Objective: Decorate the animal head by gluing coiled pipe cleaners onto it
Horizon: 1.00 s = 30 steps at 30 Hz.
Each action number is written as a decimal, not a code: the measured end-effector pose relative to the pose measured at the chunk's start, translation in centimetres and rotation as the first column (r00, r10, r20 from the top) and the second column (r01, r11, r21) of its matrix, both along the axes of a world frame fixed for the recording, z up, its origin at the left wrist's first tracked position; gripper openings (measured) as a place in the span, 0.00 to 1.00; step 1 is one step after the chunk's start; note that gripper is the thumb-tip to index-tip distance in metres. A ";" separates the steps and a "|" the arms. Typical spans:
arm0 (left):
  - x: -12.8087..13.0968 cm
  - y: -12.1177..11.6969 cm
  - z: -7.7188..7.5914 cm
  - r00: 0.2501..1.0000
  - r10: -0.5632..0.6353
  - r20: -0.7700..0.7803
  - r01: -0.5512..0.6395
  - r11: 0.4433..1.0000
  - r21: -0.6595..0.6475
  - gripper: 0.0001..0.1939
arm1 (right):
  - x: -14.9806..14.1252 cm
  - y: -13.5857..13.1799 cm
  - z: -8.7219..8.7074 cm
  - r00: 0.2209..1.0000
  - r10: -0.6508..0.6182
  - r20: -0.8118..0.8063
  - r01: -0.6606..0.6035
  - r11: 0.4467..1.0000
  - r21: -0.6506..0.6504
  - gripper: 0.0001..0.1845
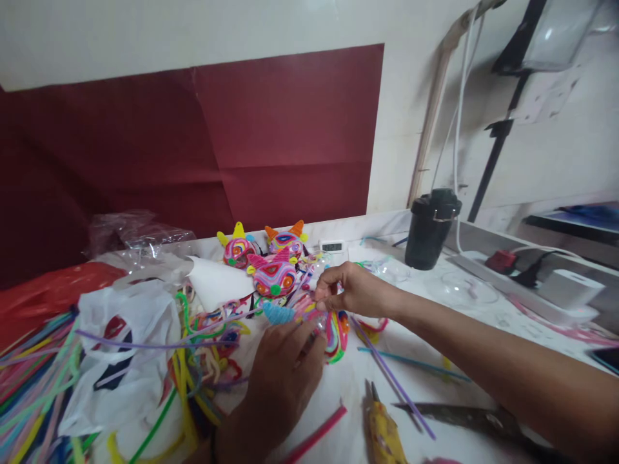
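Under my hands lies a striped, many-coloured pipe-cleaner piece [335,341] with a green edge and an orange spot, partly covered by my fingers. My left hand [285,367] is closed on its left side, near a light-blue pointed pipe-cleaner cone [278,313]. Just above the piece, my right hand [351,290] has thumb and forefinger pinched together; what is between them is too small to make out. Close behind stands a finished-looking pink pipe-cleaner animal head [275,276] with a green nose and orange eye.
Loose pipe cleaners [39,380] and a white plastic bag [126,348] crowd the left. Scissors [464,419], a yellow-handled tool [384,428] and a red pipe cleaner [316,435] lie in front. A black cup [432,232] and power strip [522,287] stand right.
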<state>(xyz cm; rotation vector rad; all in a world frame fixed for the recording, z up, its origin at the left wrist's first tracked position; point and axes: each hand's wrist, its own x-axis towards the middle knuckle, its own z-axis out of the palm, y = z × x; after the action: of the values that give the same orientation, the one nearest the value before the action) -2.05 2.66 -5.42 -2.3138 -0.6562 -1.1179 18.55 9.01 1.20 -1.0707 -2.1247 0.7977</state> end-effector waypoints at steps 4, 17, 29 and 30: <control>0.0 0.1 0.3 0.996 -0.008 0.088 0.018 0.994 -0.110 0.09 | -0.3 -0.2 0.2 1.000 -0.019 0.008 0.019 1.000 -0.012 0.05; -0.3 0.8 1.0 0.972 -0.011 0.234 0.075 0.961 -0.266 0.08 | -0.9 -1.0 1.1 0.996 -0.076 0.041 0.076 0.997 -0.001 0.02; -0.4 1.0 2.9 0.971 -0.040 0.235 0.132 0.911 -0.391 0.09 | -1.7 -1.0 1.4 0.996 -0.071 0.056 0.072 0.997 -0.019 0.02; -0.5 1.1 3.0 0.972 -0.045 0.229 0.138 0.902 -0.409 0.09 | -1.7 -1.1 1.5 0.996 -0.071 0.056 0.073 0.997 -0.022 0.02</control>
<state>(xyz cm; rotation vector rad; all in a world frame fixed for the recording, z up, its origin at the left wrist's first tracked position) -2.52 3.73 -2.45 -2.6282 -0.9614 -1.3990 16.83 7.95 2.69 -1.1878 -2.1143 0.7695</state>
